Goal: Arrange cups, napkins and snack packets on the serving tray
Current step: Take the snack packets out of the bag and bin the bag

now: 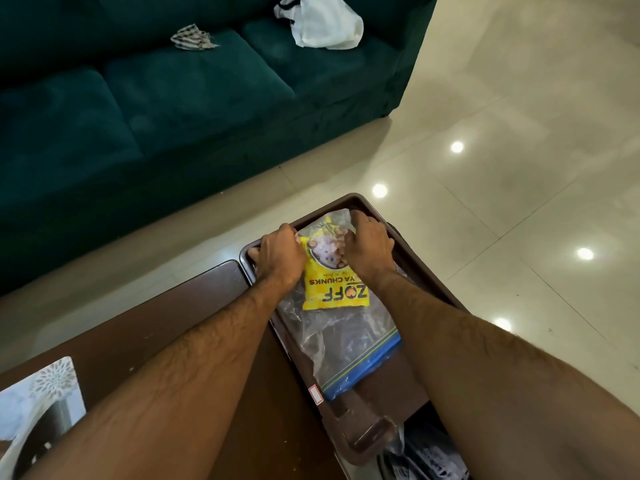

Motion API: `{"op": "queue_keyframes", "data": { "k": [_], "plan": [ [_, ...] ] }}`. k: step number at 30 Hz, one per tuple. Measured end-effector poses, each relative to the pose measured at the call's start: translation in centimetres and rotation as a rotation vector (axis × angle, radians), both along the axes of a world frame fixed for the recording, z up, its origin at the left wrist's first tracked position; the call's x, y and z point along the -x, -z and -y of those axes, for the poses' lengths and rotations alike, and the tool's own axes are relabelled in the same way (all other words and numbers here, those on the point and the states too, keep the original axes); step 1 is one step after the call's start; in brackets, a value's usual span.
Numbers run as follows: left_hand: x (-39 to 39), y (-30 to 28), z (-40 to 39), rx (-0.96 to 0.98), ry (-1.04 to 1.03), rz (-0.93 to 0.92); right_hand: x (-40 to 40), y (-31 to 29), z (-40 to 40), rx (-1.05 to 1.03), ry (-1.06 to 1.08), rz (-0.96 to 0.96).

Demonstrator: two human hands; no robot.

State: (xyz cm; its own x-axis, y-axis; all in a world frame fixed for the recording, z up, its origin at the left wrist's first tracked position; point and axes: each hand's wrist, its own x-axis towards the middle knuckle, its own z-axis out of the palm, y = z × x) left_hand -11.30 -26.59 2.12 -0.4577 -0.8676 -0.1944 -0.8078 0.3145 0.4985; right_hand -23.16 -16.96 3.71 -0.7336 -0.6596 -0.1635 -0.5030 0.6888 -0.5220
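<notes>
A yellow snack packet (332, 271) is gripped at its far end by 2 hands, left (277, 252) and right (369, 242), over the brown tray (408, 393); it is best laid flat and square.

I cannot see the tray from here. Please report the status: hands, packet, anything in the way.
Both hands, left hand and right hand, grip the yellow snack packet at its far end. Packet lies on brown tray, over a clear plastic bag. No cups or napkins seen.
</notes>
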Motion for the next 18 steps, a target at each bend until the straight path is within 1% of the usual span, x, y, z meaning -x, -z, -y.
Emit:
{"op": "queue_keyframes", "data": {
  "k": [4, 9, 11, 14, 16, 18],
  "plan": [
    [-0.1, -0.4, -0.3, -0.007, -0.047, -0.057, 0.2, -0.1, 0.0, 0.025, 0.042, 0.056],
    [0.0, -2.1, -1.7, 0.094, -0.052, -0.159, -0.4, -1.2, -0.6, 0.171, 0.140, 0.013],
    [0.2, -3.1, -2.2, 0.120, -0.004, -0.193, -0.4, -1.7, -1.0, 0.272, 0.182, 0.027],
    [0.3, -4.7, -2.9, 0.177, 0.112, -0.173, -0.8, -2.7, -1.6, 0.450, 0.238, 0.095],
    [0.2, -5.9, -3.4, 0.205, 0.178, -0.218, -1.1, -3.5, -2.1, 0.571, 0.265, 0.098],
    [0.1, -7.0, -4.2, 0.253, 0.214, -0.270, -1.4, -4.0, -2.8, 0.642, 0.273, 0.114]
  ]
}}
